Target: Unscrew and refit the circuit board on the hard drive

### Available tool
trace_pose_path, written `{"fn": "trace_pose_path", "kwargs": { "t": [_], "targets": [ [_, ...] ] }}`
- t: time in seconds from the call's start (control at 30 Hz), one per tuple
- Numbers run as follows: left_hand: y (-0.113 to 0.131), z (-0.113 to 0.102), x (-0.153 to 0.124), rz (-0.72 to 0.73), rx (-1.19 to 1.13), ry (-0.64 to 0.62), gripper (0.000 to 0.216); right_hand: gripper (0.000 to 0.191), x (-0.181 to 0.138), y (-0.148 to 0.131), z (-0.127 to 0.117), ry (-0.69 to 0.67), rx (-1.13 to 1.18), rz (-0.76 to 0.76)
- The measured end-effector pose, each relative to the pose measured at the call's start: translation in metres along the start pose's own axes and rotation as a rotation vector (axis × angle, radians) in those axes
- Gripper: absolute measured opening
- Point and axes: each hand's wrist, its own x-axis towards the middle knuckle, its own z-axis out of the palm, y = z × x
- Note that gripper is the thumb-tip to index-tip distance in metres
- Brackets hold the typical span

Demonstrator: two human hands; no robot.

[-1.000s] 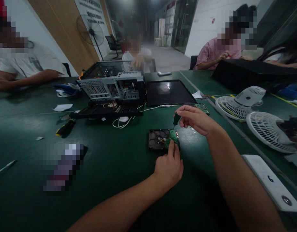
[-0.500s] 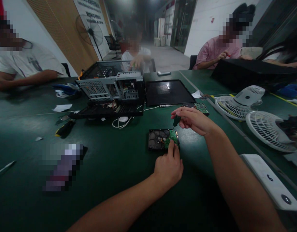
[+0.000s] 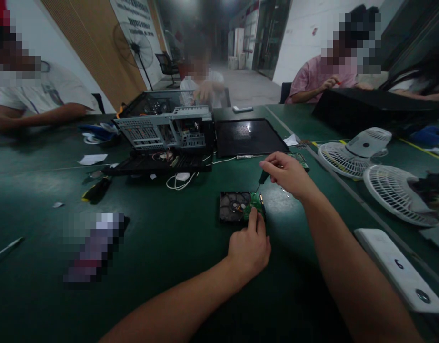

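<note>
A hard drive (image 3: 231, 208) lies flat on the green table, its green circuit board (image 3: 254, 199) facing up at the right end. With two fingers pressed on the board's near edge, my left hand (image 3: 248, 247) steadies the drive; the other fingers are curled. Above and to the right, my right hand (image 3: 288, 175) is closed around the dark green handle of a screwdriver (image 3: 264, 178). The screwdriver is tilted, and its tip meets the board near the drive's far edge. A few tiny shiny pieces (image 3: 285, 192) lie below my right hand.
Beyond the drive stands an opened computer case (image 3: 162, 133) beside a black panel (image 3: 250, 138). White fan parts (image 3: 394, 193) and a white power strip (image 3: 400, 269) are at right. A phone (image 3: 96, 247) and a yellow-black tool (image 3: 96, 189) lie left. Several people sit around the table.
My right hand has shifted slightly and its fingers have turned on the screwdriver handle, which now leans more to the right. My left hand and the hard drive have stayed put.
</note>
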Motion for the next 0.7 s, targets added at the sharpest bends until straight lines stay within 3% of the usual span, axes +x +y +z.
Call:
{"fn": "trace_pose_path", "kwargs": {
  "t": [0.17,0.37,0.7],
  "targets": [
    [-0.0004,-0.0006,-0.0003,-0.001,0.008,0.015,0.063,0.017,-0.003,-0.0014,0.0041,0.013,-0.344,-0.147],
    [-0.001,0.0013,-0.0007,0.009,0.018,0.02,0.063,0.021,-0.0029,0.0032,0.0016,-0.079,-0.308,-0.142],
    [-0.0002,0.0001,-0.0004,0.005,0.012,0.028,0.063,0.018,-0.0032,0.0032,0.0089,0.009,-0.391,-0.14]
  ]
}}
